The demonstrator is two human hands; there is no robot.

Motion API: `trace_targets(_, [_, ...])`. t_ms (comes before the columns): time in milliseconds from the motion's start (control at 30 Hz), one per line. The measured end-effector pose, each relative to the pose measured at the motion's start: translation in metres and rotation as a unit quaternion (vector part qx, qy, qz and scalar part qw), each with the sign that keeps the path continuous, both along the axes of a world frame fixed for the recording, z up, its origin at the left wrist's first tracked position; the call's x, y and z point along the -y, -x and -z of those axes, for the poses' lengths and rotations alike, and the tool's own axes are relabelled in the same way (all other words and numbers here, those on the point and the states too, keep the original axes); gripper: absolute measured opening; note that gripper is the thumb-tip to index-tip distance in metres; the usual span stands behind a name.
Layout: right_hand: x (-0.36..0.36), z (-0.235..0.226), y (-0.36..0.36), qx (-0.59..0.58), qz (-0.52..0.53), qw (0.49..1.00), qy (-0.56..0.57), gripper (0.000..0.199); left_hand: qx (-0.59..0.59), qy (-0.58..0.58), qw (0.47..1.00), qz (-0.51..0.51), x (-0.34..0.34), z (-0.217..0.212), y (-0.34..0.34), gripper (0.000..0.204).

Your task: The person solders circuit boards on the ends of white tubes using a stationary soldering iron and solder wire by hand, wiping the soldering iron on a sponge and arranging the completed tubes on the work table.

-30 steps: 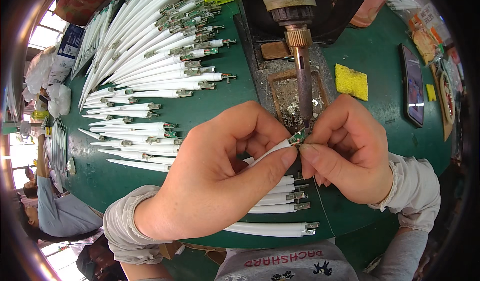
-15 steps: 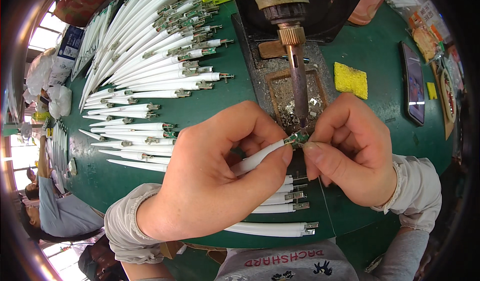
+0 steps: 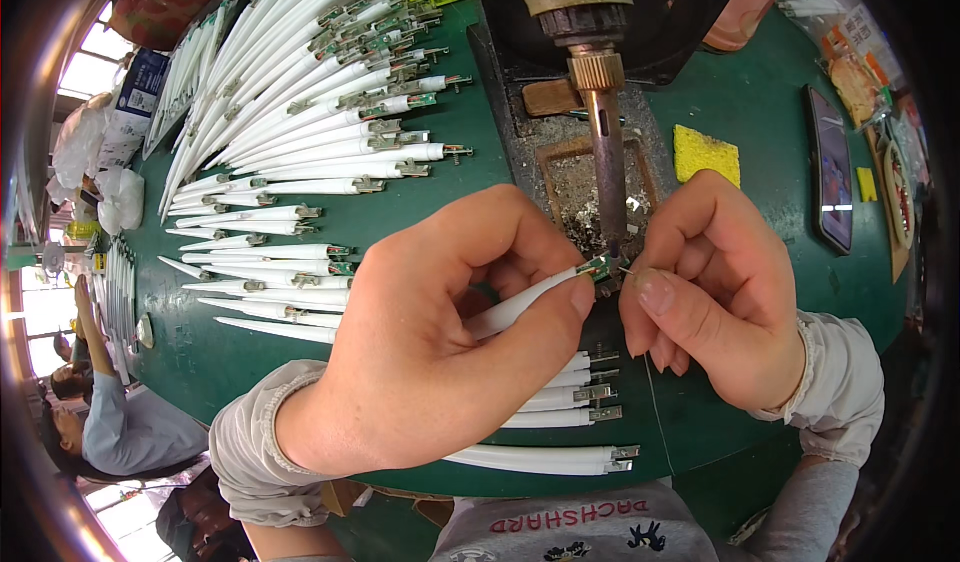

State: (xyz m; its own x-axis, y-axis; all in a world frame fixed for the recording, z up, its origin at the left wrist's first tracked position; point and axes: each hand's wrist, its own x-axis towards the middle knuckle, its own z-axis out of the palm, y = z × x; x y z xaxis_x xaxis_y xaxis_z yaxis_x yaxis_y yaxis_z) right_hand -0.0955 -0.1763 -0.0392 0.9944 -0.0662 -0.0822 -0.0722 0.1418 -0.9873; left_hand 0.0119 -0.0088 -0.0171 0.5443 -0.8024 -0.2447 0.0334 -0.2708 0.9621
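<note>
My left hand (image 3: 430, 352) is closed around a white tapered plastic tube (image 3: 522, 304). A small green circuit board (image 3: 597, 267) sticks out of the tube's end, just under the tip of a soldering iron (image 3: 608, 152) that points downward. Whether the tip touches the board I cannot tell. My right hand (image 3: 715, 307) pinches a thin solder wire (image 3: 656, 412) between thumb and forefinger. Its short end reaches toward the board, while the rest trails down below the hand. Several similar white tubes (image 3: 555, 457) with metal ends lie beneath my hands.
Many white tubes (image 3: 300, 82) fan across the green table at left. Behind my hands, a tray (image 3: 545, 167) of metal scraps sits under the iron. A yellow sponge (image 3: 707, 157) and a phone (image 3: 832, 177) lie at right. Another person (image 3: 140, 427) sits at far left.
The tube and both hands have shifted slightly right in view, as has the iron. My right fingertips have drawn a little away from the board, leaving the wire end visible between.
</note>
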Motion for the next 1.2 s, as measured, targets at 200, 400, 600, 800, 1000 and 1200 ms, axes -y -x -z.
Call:
trace_targets(200, [-0.001, -0.001, 0.000, 0.005, 0.000, 1.000, -0.007, 0.021, 0.015, 0.026, 0.999, 0.013, 0.000, 0.001, 0.001, 0.009])
trace_targets(400, [-0.001, -0.001, 0.000, 0.009, 0.000, 1.000, 0.009, 0.021, 0.014, 0.040, 0.999, 0.014, 0.000, 0.001, 0.000, 0.009])
trace_targets(600, [0.004, 0.003, 0.001, 0.020, -0.002, 1.000, 0.023, 0.021, -0.012, 0.002, 1.000, 0.010, -0.003, -0.001, 0.000, 0.009])
trace_targets(800, [0.007, -0.006, 0.007, 0.099, -0.018, 0.963, 0.250, 0.019, 0.034, -0.038, 0.998, 0.032, -0.005, 0.000, 0.003, 0.008])
trace_targets(1000, [-0.002, 0.000, 0.003, 0.222, 0.020, 0.887, 0.405, 0.023, 0.148, -0.008, 0.987, 0.058, -0.005, 0.004, 0.007, 0.010])
trace_targets(1200, [-0.002, 0.007, 0.001, 0.298, 0.030, 0.849, 0.436, 0.029, 0.217, 0.009, 0.974, 0.061, -0.004, 0.005, 0.010, 0.011])
